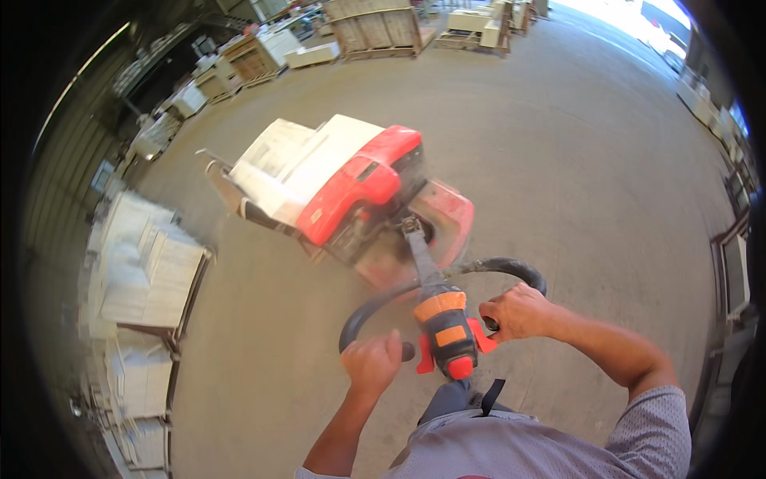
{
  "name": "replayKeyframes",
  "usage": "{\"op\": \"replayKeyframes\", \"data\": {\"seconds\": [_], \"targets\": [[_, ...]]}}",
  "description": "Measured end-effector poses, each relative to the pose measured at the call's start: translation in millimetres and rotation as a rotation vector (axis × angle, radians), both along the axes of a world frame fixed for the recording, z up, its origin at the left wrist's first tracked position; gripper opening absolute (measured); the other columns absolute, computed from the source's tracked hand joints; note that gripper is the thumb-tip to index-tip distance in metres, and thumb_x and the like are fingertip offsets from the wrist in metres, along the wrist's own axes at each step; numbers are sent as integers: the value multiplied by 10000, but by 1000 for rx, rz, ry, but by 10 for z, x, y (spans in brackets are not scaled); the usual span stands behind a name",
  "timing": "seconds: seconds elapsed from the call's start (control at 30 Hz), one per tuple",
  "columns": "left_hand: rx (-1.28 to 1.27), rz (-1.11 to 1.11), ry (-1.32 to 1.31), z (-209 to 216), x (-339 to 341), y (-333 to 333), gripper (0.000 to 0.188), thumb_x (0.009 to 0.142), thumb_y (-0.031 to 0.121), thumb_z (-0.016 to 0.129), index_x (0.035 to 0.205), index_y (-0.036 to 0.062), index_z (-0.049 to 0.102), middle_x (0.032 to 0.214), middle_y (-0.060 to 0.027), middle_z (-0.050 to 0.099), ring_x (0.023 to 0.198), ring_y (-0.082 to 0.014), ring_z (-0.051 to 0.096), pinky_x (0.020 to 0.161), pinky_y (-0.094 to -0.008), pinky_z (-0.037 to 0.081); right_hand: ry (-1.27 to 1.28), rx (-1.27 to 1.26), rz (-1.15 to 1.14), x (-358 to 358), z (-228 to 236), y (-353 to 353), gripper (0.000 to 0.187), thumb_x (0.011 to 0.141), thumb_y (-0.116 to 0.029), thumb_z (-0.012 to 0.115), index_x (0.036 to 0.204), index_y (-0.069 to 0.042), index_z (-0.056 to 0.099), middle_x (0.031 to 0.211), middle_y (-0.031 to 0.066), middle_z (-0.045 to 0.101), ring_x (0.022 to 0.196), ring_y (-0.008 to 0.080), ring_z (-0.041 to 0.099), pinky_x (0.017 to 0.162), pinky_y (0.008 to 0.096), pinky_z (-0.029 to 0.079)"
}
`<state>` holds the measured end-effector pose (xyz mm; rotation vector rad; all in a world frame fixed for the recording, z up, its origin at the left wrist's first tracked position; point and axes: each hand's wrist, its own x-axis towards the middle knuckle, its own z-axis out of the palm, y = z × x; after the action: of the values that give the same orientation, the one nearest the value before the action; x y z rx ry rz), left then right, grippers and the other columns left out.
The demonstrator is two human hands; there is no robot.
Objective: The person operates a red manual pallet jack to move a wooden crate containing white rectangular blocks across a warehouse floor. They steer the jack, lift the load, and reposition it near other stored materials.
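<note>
1. Grey shirt [495, 447]: person stands at the handle end of the wheeled machine.
2. Left hand [371, 363]: fingers closed around the left end of the dark looped handlebar [351, 323].
3. Right hand [519, 311]: closed around the handlebar's right end, just beside 1 of 2 red paddles [481, 335].
4. Control head [444, 322]: black and orange, between the hands, with a red button [460, 367] at its near end.
5. Wheeled machine [351, 191]: ahead and left of the hands, joined to the control head by a grey steering arm [423, 254].
6. Pale flat-topped section [311, 164]: adjoins the red cover; load or bodywork, cannot tell.
7. Floor [558, 160]: concrete-coloured.
8. Pale stacked panels [155, 279]: along the left.
9. Wooden crate [375, 32]: far side.
10. Bright opening [626, 20]: far right.
</note>
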<state>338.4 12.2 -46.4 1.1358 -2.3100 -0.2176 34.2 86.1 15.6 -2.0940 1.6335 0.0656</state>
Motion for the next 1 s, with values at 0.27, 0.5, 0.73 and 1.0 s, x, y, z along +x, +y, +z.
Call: {"op": "replayKeyframes", "data": {"seconds": [0.27,0.5,0.73,1.0], "targets": [[-11,485,-155,-142,2764,2938,386,904,238,619,553,79,587,568,-122,597,499,-324,564,495,-444,406,64,-44,469,2769,-417,1555,390,754,-477,715,899,-120,657,758,74,706,741,286,710,656,423,546],[36,970,-249,-172,1665,6521,444,976,239,524,616,-3,615,591,-206,588,528,-404,557,496,-511,392,-351,-108,939,2148,-837,3751,490,679,-522,760,881,-92,637,689,112,676,689,345,680,589,446,533],[55,866,-214,-443,-2673,8527,498,994,369,509,673,34,690,579,-175,615,479,-388,541,466,-496,423,-266,-78,801,-2387,-887,5998,453,619,-472,787,864,-100,699,780,91,696,789,309,688,709,428,529],[15,599,-239,-744,-7849,9435,480,996,344,498,644,59,654,559,-159,599,476,-382,540,459,-490,420,-267,-244,550,-7912,-1050,7779,411,652,-486,767,842,-136,664,683,81,676,694,326,677,612,442,531]]}}
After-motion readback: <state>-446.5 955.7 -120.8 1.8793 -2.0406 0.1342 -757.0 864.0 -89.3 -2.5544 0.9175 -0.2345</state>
